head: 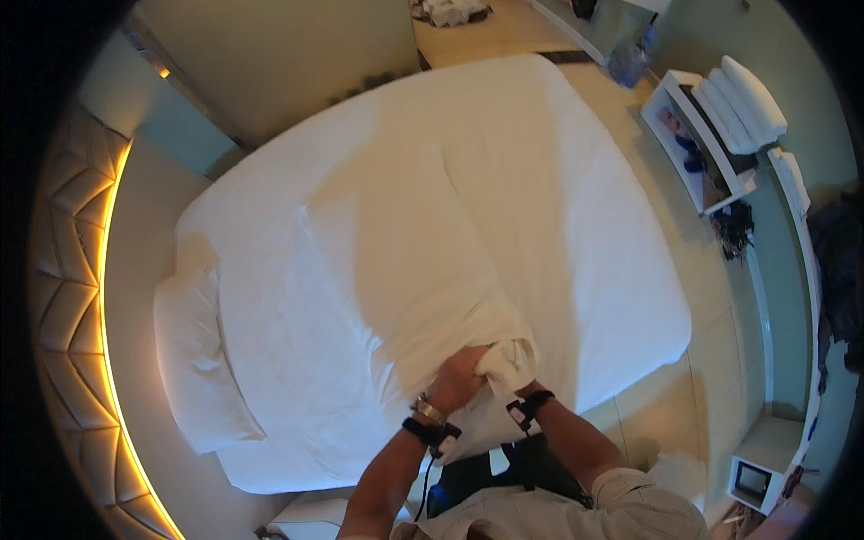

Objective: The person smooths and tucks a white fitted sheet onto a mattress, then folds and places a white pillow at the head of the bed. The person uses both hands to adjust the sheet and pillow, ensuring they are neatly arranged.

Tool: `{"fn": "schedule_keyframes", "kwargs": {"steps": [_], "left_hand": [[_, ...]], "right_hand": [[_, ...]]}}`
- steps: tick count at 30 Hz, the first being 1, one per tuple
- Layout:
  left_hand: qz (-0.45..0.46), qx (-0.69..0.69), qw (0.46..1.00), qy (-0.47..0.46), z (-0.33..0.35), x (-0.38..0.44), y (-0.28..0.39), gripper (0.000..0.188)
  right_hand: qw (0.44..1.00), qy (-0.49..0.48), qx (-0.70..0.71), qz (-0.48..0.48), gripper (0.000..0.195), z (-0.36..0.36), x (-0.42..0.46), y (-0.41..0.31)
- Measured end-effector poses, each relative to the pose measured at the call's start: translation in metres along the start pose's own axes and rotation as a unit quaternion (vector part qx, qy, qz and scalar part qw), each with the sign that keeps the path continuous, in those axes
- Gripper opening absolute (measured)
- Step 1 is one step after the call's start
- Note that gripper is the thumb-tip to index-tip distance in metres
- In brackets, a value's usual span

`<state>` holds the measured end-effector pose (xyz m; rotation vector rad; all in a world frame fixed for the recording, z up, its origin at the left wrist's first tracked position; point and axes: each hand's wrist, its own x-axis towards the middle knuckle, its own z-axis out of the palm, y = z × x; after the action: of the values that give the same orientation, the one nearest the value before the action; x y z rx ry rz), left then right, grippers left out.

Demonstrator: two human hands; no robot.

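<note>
A white cloth cover (432, 270) lies spread over the near middle of a bed with a white sheet (621, 283). Its near edge is gathered into a bunched, folded opening (509, 364) in front of my body. My left hand (461, 379) grips this bunched edge from the left, fingers closed on the cloth. On the other side, my right hand (529, 389) reaches in under the folded cloth, which hides its fingers. Both wrists wear black straps with small devices, and a metal watch (427, 408) is on the left one.
A white pillow (202, 364) rests at the bed's head, left, near a lit padded headboard (74, 317). Folded white linens (739, 104) sit on a white shelf unit (722, 165) at the right. A clear plastic bag (628, 64) stands on the tiled floor (665, 398).
</note>
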<state>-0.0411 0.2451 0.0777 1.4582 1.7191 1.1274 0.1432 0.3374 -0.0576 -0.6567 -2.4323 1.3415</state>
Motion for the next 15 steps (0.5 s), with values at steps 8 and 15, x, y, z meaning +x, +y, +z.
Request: {"fn": "schedule_keyframes", "kwargs": {"steps": [8,15], "left_hand": [[-0.141,-0.025,0.987,-0.066,0.018,0.001,-0.029,0.043],[-0.153,-0.069,0.976,-0.137,0.024,0.013,-0.025,0.044]], "right_hand": [[0.657,0.004,0.607,0.447,0.043,-0.023,-0.077,-0.026],[0.765,0.000,0.493,0.415,0.064,-0.037,-0.083,-0.075]]}}
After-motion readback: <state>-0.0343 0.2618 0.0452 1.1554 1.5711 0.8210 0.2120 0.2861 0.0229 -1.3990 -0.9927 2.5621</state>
